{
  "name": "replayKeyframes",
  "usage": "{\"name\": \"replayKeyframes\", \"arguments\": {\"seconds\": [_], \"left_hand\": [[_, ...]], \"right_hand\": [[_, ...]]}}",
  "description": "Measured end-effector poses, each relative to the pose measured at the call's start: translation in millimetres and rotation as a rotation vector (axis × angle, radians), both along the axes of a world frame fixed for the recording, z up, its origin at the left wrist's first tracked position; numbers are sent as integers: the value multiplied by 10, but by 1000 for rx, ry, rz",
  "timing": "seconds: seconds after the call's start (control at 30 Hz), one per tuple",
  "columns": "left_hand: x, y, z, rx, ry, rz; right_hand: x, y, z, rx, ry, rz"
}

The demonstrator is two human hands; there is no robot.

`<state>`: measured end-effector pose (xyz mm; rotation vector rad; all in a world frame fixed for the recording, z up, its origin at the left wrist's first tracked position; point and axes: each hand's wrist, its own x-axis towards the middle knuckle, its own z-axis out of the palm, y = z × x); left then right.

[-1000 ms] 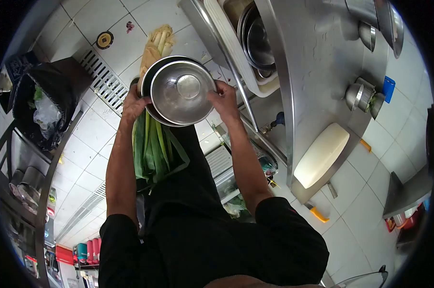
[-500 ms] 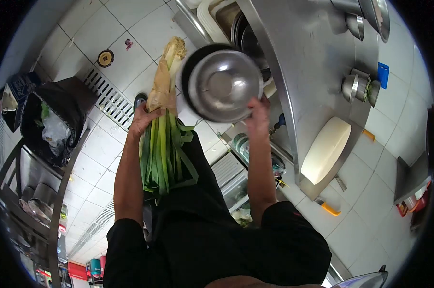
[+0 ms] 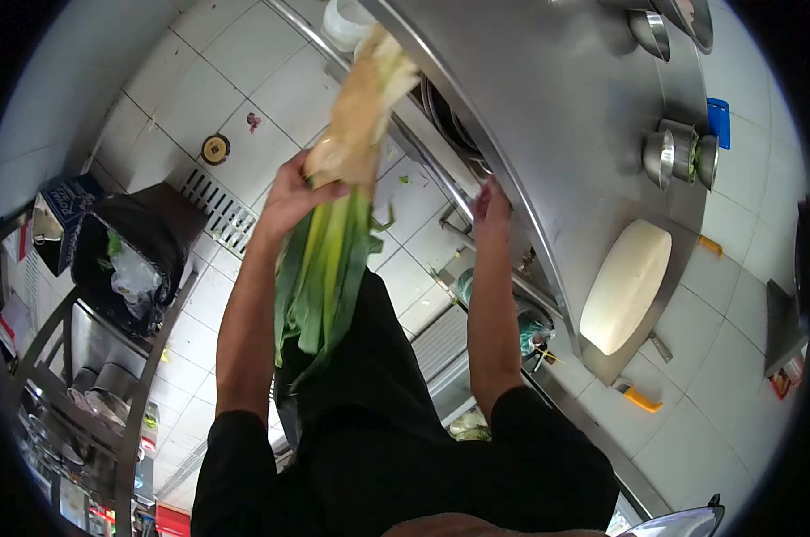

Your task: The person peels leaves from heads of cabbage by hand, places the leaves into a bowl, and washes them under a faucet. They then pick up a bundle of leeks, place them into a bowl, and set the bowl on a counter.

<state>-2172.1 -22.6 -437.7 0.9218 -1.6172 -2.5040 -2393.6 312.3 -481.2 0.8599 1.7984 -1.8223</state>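
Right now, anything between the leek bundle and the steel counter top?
Nothing visible. The left hand grips the leek bundle mid-stalk, its root end raised to the steel counter edge. The bare stretch of counter beside it looks free; the cutting board and bowls sit further along.

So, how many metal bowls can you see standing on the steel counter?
4. Two bowls stand at the counter's far end, and two lie tipped beside the blue item. More may be hidden on the shelf underneath.
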Motion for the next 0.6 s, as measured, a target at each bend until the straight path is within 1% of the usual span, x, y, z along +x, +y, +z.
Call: {"name": "replayKeyframes", "arguments": {"seconds": [0.03,0.1,0.13,0.17,0.2,0.23,0.27,0.3,0.33,0.43,0.53,0.6], "left_hand": [[-282,-25,35,-22,37,-32],[-874,-94,146,-113,75,-115],[-1177,-125,49,-239,40,-182],[-1482,-148,-58,-363,4,-247],[-1794,-182,-60,-449,3,-303],[-2063,-184,-45,-533,-1,-362],[-2280,-188,-24,-624,-26,-420],[-2451,-170,-14,-723,-50,-471],[-2575,-144,-15,-826,-81,-513],[-2732,-49,-34,-1073,-145,-588],[-2699,37,-57,-1235,-184,-593],[-2643,92,-40,-1300,-195,-568]], "right_hand": [[151,139,19,-33,-53,58],[697,139,260,3,-120,-20],[907,511,85,-113,-155,85],[1175,671,57,96,-274,47],[1414,696,159,175,-251,-6],[1582,916,200,179,-439,-5],[1820,1171,165,128,-413,45],[2023,1445,115,219,-506,129],[2224,1447,307,375,-492,211],[2758,2018,327,373,-630,336],[2969,2227,411,372,-787,351],[2922,2252,403,357,-837,382]]}}
